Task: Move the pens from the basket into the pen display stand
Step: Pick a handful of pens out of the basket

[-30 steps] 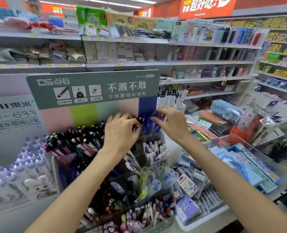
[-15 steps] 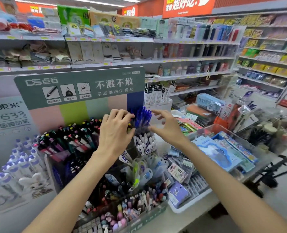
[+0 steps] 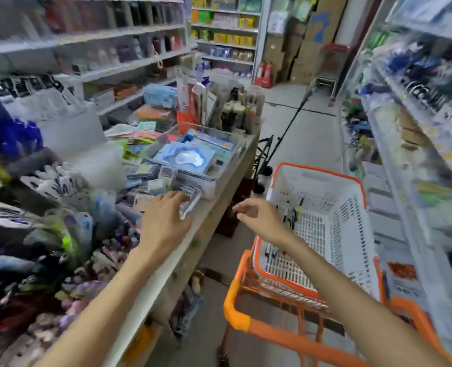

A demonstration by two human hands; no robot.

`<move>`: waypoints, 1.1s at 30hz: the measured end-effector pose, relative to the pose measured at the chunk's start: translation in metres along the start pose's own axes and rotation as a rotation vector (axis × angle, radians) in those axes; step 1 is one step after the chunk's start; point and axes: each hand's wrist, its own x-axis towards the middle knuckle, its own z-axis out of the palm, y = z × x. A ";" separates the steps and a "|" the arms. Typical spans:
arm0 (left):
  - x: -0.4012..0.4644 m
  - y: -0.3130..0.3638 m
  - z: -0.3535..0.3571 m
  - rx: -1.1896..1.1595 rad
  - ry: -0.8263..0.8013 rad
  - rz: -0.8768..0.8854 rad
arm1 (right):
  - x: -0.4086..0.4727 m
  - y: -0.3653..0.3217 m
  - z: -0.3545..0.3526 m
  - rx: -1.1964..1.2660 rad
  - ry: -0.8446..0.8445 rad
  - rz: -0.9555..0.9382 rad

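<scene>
A white basket (image 3: 336, 207) with an orange rim sits on an orange cart to my right. Several pens (image 3: 291, 213) lie inside it against the near left wall. My right hand (image 3: 259, 218) hovers just left of the basket's rim, fingers loosely curled, holding nothing. My left hand (image 3: 166, 218) rests flat near the counter's edge, fingertips on a small clear tray (image 3: 193, 200). The pen display stand (image 3: 21, 181) is blurred at the far left, with blue pens (image 3: 18, 136) sticking up at its back.
The counter (image 3: 219, 197) carries clear bins of stationery (image 3: 190, 154). The orange cart handle (image 3: 285, 337) crosses below my right arm. Shelves (image 3: 418, 115) line the right side of the aisle. A folding trolley (image 3: 267, 160) stands beyond the counter's end.
My view has swung right from the pen stand toward the cart. Both hands left the blue pens; the left dropped to the counter edge and the right moved toward the basket.
</scene>
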 end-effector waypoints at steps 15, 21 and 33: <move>0.046 0.165 0.291 -0.013 -0.704 -0.018 | -0.031 0.282 -0.105 -0.144 -0.067 0.502; 0.068 0.176 0.404 0.127 -0.940 -0.186 | 0.036 0.375 -0.084 -0.333 -0.196 0.505; 0.069 0.168 0.513 0.320 -0.776 -0.322 | 0.078 0.462 -0.005 -0.338 -0.074 0.528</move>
